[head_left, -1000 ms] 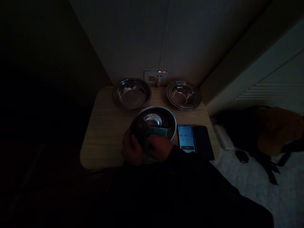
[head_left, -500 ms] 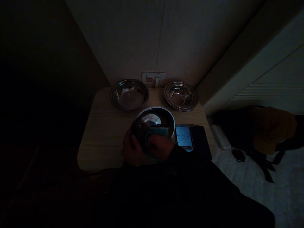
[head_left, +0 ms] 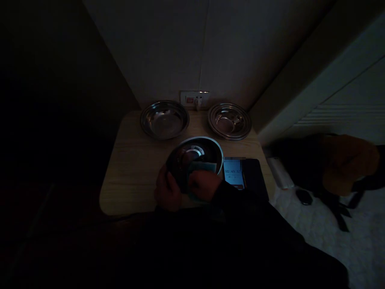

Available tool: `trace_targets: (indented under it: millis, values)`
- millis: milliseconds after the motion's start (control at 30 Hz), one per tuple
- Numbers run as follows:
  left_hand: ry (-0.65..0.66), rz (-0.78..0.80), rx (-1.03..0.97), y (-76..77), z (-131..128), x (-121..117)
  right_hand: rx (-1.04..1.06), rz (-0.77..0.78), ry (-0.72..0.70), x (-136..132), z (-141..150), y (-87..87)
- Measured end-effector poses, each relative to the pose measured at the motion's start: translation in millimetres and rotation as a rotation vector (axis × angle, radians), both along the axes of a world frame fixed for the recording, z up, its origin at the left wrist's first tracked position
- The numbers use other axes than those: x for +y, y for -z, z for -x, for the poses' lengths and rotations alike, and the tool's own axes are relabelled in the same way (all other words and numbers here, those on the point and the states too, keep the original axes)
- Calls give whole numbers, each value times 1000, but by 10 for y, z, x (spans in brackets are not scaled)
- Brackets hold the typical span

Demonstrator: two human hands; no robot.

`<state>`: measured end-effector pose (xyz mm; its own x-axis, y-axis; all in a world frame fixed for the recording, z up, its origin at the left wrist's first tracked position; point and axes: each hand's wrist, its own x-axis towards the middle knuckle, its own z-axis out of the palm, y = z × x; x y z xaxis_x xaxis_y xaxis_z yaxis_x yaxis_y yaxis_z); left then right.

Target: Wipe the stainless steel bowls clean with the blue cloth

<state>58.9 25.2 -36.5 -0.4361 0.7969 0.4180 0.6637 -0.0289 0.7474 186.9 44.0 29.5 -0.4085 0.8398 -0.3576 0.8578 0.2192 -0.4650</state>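
A shiny metal bowl (head_left: pixel 215 150) is tilted toward me at the front of the small wooden table (head_left: pixel 126 172). My left hand (head_left: pixel 167 190) grips its left rim, thumb on the near inner side. In my right hand (head_left: pixel 203 184) is a teal cloth (head_left: pixel 203 165), bunched under closed fingers and pressed against the inside of the bowl. The near part of the bowl is hidden by both hands. Farther back stand a wide metal bowl (head_left: pixel 165 122) on the left and a stack of metal bowls (head_left: pixel 230 125) on the right.
Right of the held bowl lies a lit phone (head_left: pixel 234 173) showing a timer, with a dark case (head_left: pixel 255 178) beside it. A wall socket (head_left: pixel 195 98) with a plug sits behind the table. A bed (head_left: pixel 319 237) with a brown and black bundle (head_left: pixel 349 164) is at the right.
The picture has shifted slightly. Both hands stay on the same bowl and cloth, and the cloth sits in nearly the same spot inside it.
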Motion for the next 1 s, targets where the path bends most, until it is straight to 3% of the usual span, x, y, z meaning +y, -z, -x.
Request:
trace_targets:
  millis: [733, 1000]
  values:
    - [-15, 9, 29, 0, 25, -10, -56, -2, -43, -9, 76, -76]
    - [-5, 20, 12, 78, 32, -33, -84, 23, -39, -19, 77, -93]
